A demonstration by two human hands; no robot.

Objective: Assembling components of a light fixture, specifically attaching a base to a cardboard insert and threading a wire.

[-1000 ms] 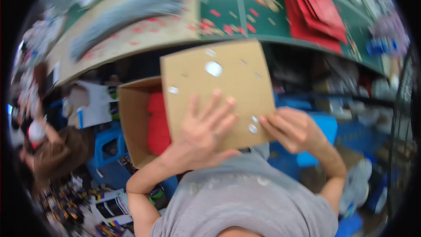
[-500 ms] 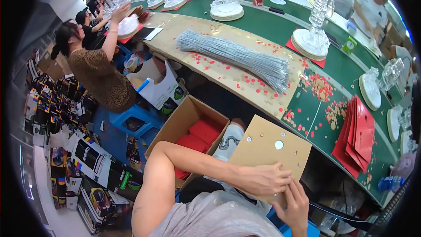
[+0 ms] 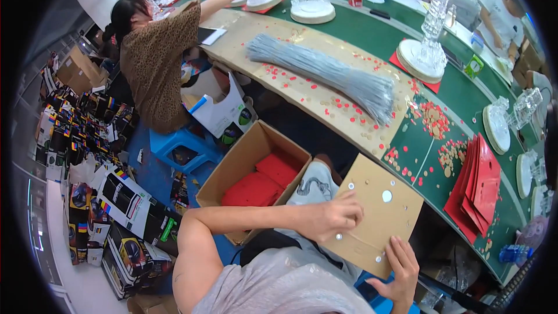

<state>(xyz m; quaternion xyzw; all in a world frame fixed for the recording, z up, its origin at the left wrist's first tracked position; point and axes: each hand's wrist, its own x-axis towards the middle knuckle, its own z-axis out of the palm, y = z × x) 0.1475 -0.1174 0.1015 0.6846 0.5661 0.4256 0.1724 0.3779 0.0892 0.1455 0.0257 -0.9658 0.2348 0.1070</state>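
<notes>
A flat brown cardboard sheet (image 3: 381,215) with one larger round hole and several small ones lies tilted over my lap. My left hand (image 3: 334,218) is over the sheet's left part, its fingers curled in a closed grip; whatever they hold, if anything, is hidden. At the sheet's lower right corner, my right hand (image 3: 400,267) rests with its fingers stretched out on the surface and its thumb apart. Left of the sheet, an open cardboard box (image 3: 212,195) holds folded red pieces (image 3: 250,189).
A long bundle of silvery wires (image 3: 325,75) lies on the table among red and brown discs. Stacked red sheets (image 3: 475,183) lie at the right. Clear ornaments on round white bases (image 3: 415,61) stand on the green belt. A co-worker (image 3: 154,52) sits at the left on a blue stool (image 3: 180,145).
My left hand has moved left across the sheet, away from my right hand. My right hand has shifted to the sheet's lower right corner. The co-worker has leaned and reached toward the belt.
</notes>
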